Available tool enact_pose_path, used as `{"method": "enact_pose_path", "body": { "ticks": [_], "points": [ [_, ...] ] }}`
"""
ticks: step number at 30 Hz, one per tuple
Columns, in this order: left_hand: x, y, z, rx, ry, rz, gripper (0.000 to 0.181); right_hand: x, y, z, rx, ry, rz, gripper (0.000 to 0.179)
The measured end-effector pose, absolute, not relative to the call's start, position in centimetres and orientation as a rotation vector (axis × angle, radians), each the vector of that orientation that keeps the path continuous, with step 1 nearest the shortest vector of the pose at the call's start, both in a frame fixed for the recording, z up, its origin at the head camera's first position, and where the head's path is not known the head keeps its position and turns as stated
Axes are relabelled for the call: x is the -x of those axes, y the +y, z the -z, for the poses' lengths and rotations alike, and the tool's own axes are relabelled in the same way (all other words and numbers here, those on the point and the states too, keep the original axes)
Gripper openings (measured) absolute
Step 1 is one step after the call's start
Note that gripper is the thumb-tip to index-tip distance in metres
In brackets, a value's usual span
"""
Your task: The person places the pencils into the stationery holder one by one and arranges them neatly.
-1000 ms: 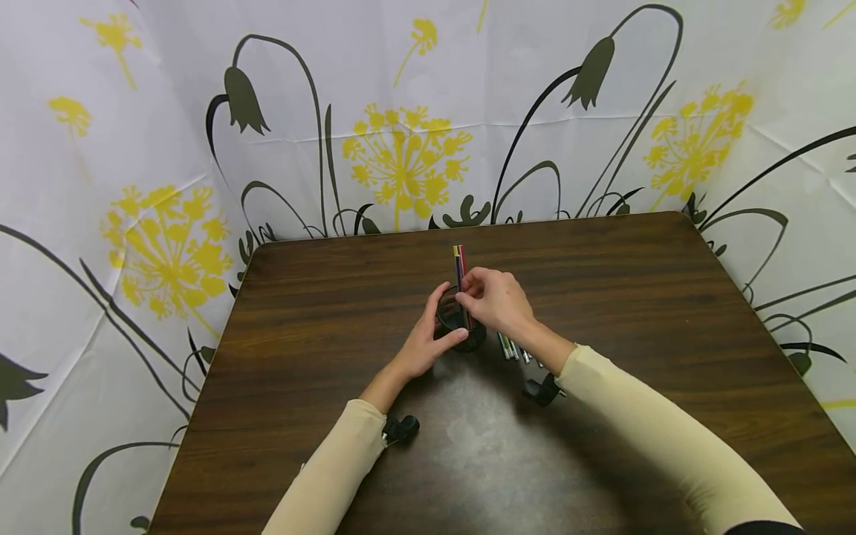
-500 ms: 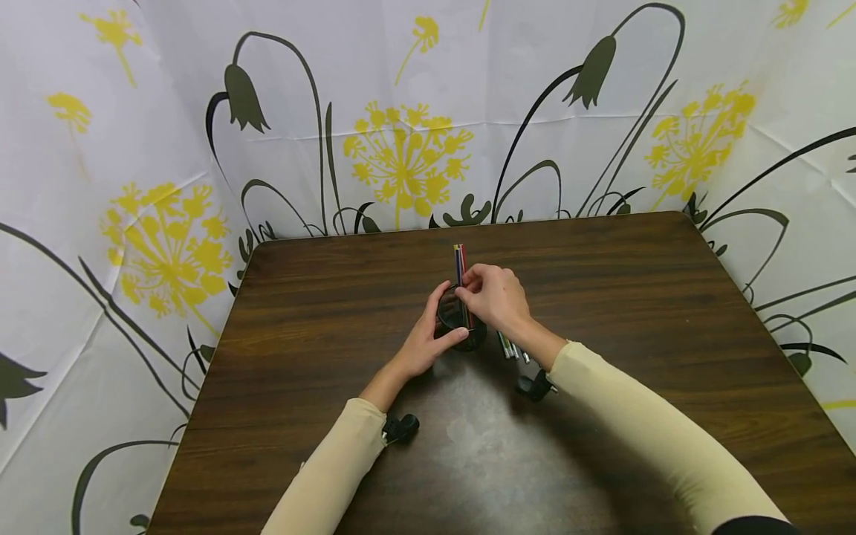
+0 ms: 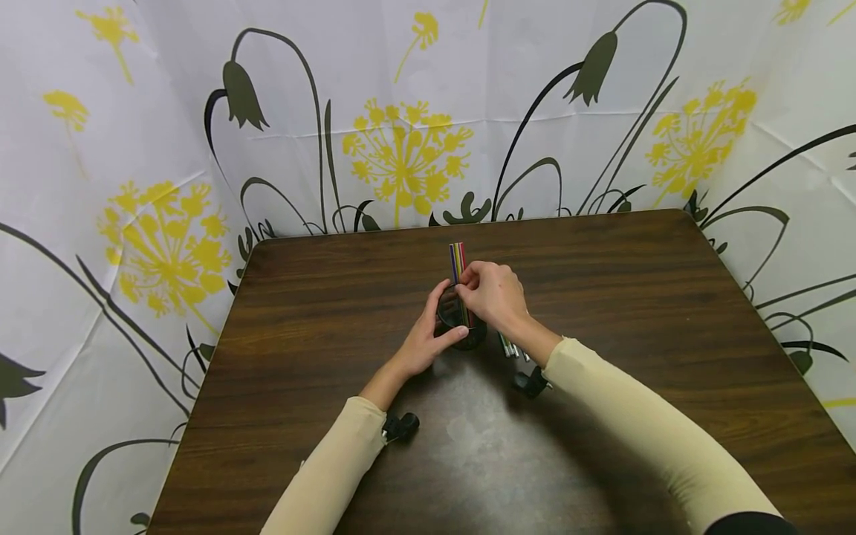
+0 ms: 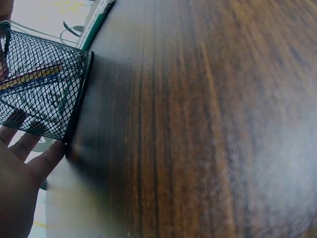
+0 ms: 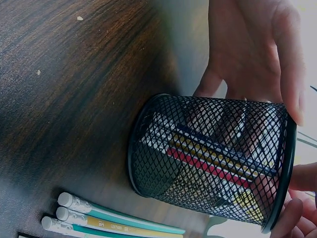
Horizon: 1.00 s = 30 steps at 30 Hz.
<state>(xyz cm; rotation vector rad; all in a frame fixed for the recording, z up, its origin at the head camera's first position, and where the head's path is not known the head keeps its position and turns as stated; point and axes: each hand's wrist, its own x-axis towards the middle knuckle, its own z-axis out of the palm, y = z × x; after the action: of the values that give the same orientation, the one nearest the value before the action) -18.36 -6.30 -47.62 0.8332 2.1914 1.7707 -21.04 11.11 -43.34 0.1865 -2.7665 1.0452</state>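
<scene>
A black mesh pencil cup [image 5: 198, 198] stands on the table, its side nearest me seen at the rim and base. My left hand [image 3: 423, 340] holds it from the left, thumb in front and fingers around the far side. Blue, yellow and red pencils [image 3: 458, 260] stand upright in the cup, their tops above the rim. At the rim my right hand [image 3: 498, 297] pinches them between thumb and fingers. Through the mesh in the right wrist view, their lower ends show near the cup's base. The right fingertips partly cover the pencils.
Several loose pencils [image 5: 109, 223], green and yellow with white erasers, lie on the table right of the cup, partly under my right wrist. The brown wood-grain table [image 3: 321, 319] ends at a white curtain [image 3: 294, 178] with flower prints.
My right hand has shifted slightly away from me and to the left. The pencil tops have spread apart and leaned left, with more yellow showing. The left hand and cup stay in place.
</scene>
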Motion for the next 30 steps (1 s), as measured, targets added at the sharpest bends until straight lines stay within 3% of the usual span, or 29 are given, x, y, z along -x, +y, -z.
{"method": "enact_pose_path", "body": {
  "ticks": [9, 22, 30],
  "points": [
    [19.6, -6.3, 50.8, -0.834, 2.261, -1.748, 0.083, 21.1, 11.3, 43.4, -0.207, -2.778, -1.025, 0.009],
    [18.3, -6.2, 47.6, -0.818, 2.182, -1.776, 0.08, 20.6, 12.3, 42.0, -0.237, -2.708, -1.064, 0.009],
    [18.3, -6.1, 47.7, -0.82, 2.223, -1.777, 0.08, 21.9, 15.4, 42.0, -0.056, -2.695, -1.064, 0.013]
  ]
}}
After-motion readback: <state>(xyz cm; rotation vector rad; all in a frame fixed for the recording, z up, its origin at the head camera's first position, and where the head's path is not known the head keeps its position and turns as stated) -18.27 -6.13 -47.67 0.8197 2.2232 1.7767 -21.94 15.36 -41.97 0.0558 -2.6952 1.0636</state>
